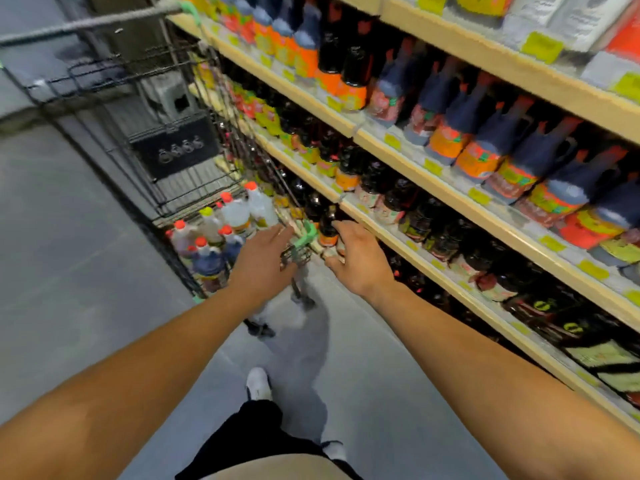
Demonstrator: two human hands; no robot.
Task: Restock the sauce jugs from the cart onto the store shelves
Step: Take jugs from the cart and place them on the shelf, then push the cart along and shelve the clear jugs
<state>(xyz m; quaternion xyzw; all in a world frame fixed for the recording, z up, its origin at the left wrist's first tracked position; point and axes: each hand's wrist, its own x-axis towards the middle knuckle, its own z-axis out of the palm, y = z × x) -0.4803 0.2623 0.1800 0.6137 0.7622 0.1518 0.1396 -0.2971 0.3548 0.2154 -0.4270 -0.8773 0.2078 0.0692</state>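
Both hands reach for the cart, nothing gripped.
The left hand (261, 263) and right hand (360, 258) are spread and empty; the cart (298, 252) stands close to the shelf (408, 239), so a push may knock bottles (327, 225).

Cart (166, 140): stands on the floor (69, 271) at left, alongside the store shelves (433, 161), which run along the right from near to far. Sauce jugs (221, 230): clustered upright in the near end of the cart's lower basket. Crate (175, 147): inside the cart, farther back than the jugs. Shelved bottles (485, 147): in rows on stacked shelf levels, one above another. Left hand (261, 261): at the cart's near corner, just right of the jugs. Right hand (360, 261): beside it, at the front edge of a lower shelf, before a bottle (327, 225). Shoe (258, 382): on the floor, below and between both arms.
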